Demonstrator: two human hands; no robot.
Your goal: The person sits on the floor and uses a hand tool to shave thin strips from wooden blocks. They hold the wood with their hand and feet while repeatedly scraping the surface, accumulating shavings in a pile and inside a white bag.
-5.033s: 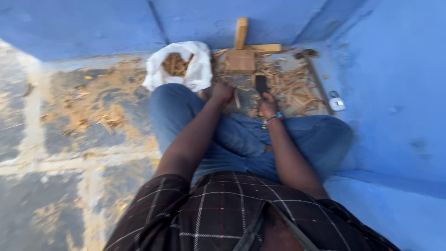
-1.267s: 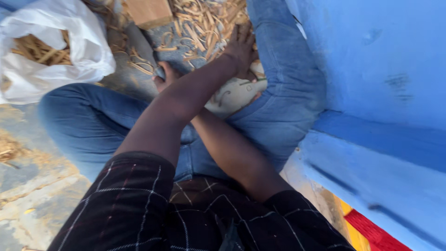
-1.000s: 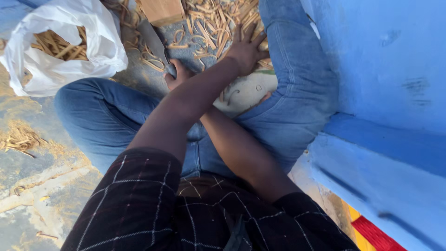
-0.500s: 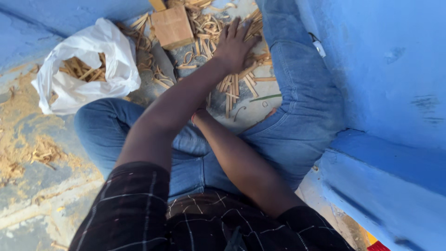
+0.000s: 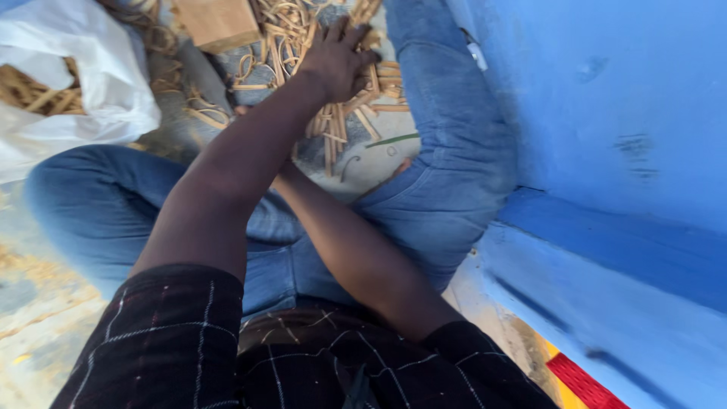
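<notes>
Head view, looking down at our lap: nearest are our dark checked shirt sleeves (image 5: 163, 341) and blue jeans (image 5: 447, 189). Our forearms cross above our legs. Our left hand (image 5: 337, 60) reaches furthest, fingers spread open, palm pressing on the pale split wooden sticks (image 5: 333, 125) scattered across the ground between our knees. Our right hand is hidden beneath the left arm; we cannot tell its state. Beyond lie a wooden block (image 5: 219, 23) and, far left, a white plastic bag (image 5: 91, 91) holding more sticks.
</notes>
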